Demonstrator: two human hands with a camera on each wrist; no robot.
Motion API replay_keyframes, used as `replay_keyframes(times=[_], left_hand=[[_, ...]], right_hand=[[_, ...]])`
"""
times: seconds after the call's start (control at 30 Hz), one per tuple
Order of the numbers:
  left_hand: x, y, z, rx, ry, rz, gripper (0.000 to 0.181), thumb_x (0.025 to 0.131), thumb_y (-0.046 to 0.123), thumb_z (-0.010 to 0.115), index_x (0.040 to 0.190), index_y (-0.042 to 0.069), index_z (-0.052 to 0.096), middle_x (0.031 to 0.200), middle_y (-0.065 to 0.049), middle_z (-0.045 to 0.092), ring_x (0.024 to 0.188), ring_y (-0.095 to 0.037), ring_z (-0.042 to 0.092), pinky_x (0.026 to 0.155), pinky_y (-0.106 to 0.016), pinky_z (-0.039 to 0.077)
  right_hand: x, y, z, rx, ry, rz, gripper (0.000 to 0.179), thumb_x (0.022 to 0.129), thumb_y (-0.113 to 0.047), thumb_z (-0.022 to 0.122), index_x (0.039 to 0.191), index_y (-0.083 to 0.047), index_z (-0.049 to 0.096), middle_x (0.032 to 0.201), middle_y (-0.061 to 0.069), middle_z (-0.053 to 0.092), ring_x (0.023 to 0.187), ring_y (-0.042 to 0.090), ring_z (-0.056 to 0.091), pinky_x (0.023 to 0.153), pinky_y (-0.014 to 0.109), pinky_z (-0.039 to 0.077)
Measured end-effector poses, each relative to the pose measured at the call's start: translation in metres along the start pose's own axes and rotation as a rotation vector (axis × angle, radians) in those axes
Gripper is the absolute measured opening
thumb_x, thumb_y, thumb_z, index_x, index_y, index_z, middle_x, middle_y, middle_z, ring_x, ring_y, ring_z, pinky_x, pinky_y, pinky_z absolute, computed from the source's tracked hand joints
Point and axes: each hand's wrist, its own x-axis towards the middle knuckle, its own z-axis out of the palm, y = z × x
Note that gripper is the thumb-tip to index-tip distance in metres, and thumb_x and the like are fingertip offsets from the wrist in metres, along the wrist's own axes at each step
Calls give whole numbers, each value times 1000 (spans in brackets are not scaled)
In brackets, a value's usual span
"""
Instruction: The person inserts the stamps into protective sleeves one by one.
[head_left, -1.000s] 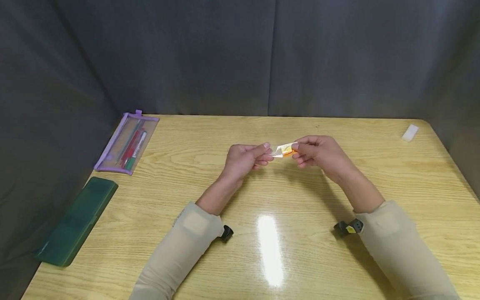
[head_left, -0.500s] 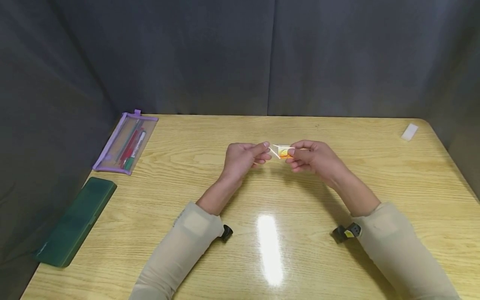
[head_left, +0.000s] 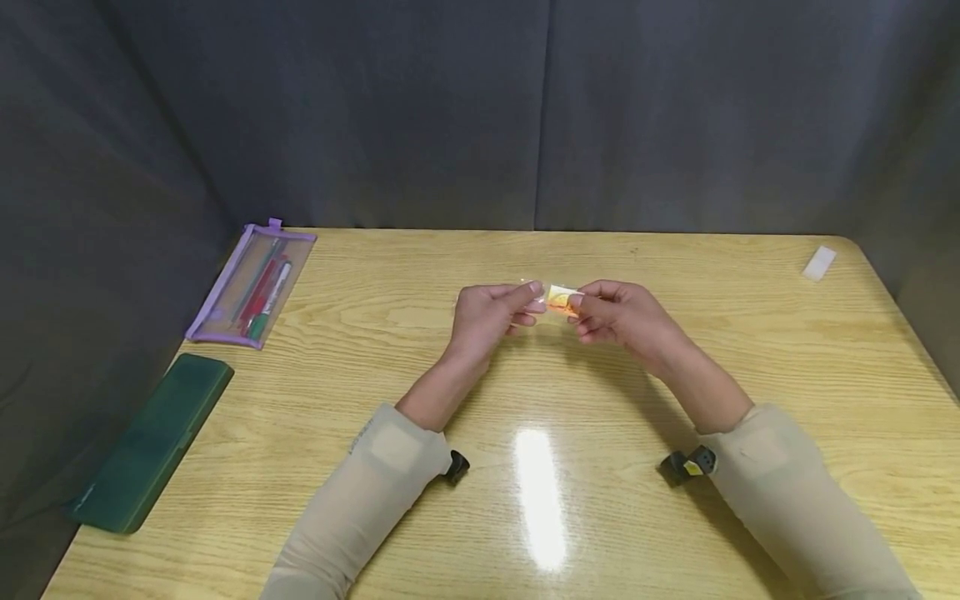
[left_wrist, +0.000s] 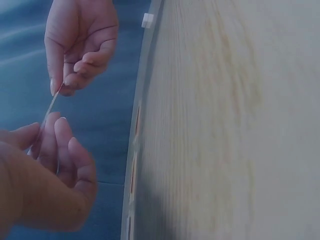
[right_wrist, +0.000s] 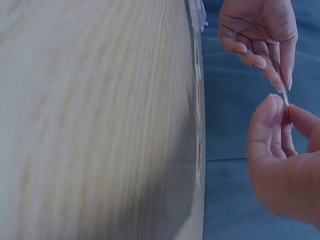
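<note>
Above the middle of the table, both hands hold a small, thin wrapper [head_left: 561, 299] with yellow and orange print and a clear plastic end. My left hand [head_left: 489, 318] pinches the clear end between thumb and fingers. The printed end is pinched by my right hand [head_left: 626, 321], its thumb lying over the print. Seen edge-on, the wrapper [left_wrist: 50, 109] is a narrow strip between the two hands in the left wrist view. The right wrist view also shows the strip [right_wrist: 285, 95] running from one set of fingertips to the other.
A purple-edged mesh pencil pouch [head_left: 221, 283] with several pens lies at the back left. In front of it is a dark green pencil case [head_left: 157, 446]. A white eraser-like block [head_left: 819, 263] sits at the back right. Dark curtains [head_left: 360, 117] border the wooden table [head_left: 600, 517].
My right hand has moved slightly left, bringing the printed end closer to my left hand. The clear film that stretched between the hands now bunches at my left fingertips.
</note>
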Motion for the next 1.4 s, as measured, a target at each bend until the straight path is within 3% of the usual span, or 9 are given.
replay_keyframes(times=[0.27, 0.5, 0.77, 0.97, 1.2, 1.4], left_hand=[[-2, -1, -3, 4, -48, -53, 25, 92, 27, 76, 108, 8, 79, 95, -7, 80, 69, -8, 72, 69, -31, 56], [-3, -2, -7, 39, -145, -92, 24, 94, 19, 69, 112, 7, 77, 102, -5, 78, 75, -10, 73, 82, -41, 60], [-1, 1, -8, 49, -243, -91, 30, 96, 26, 70, 112, 1, 75, 106, -5, 76, 77, -10, 72, 74, -31, 58], [-2, 3, -9, 42, -231, -95, 29, 96, 25, 72, 118, 6, 75, 102, -7, 80, 73, -9, 73, 69, -27, 58], [-1, 2, -11, 73, -227, -92, 35, 95, 30, 72, 123, 8, 73, 104, -9, 79, 74, -9, 74, 79, -36, 62], [-1, 2, -14, 123, -247, -104, 31, 96, 31, 71, 120, 13, 76, 102, -5, 80, 83, -20, 77, 85, -41, 60]], right_hand=[[1, -2, 2, -159, 42, -15, 32, 100, -28, 66, 114, 1, 64, 88, 4, 65, 77, 12, 61, 75, 30, 60], [2, 0, 1, -157, 40, -37, 28, 99, -24, 68, 108, 2, 65, 83, 2, 63, 74, 12, 60, 73, 30, 59], [0, -2, -3, -174, 54, -46, 30, 100, -24, 67, 111, 4, 64, 82, 0, 64, 74, 12, 61, 73, 31, 60], [-3, -3, -7, -165, 49, -60, 32, 102, -25, 64, 113, 4, 64, 82, -3, 64, 73, 11, 62, 72, 29, 59], [-5, -2, -10, -180, 29, -54, 29, 104, -19, 59, 120, 5, 62, 89, -5, 68, 76, 10, 63, 76, 26, 60], [-6, -3, -9, -236, 28, -51, 31, 104, -21, 59, 121, 6, 63, 90, -5, 67, 78, 12, 62, 78, 27, 59]])
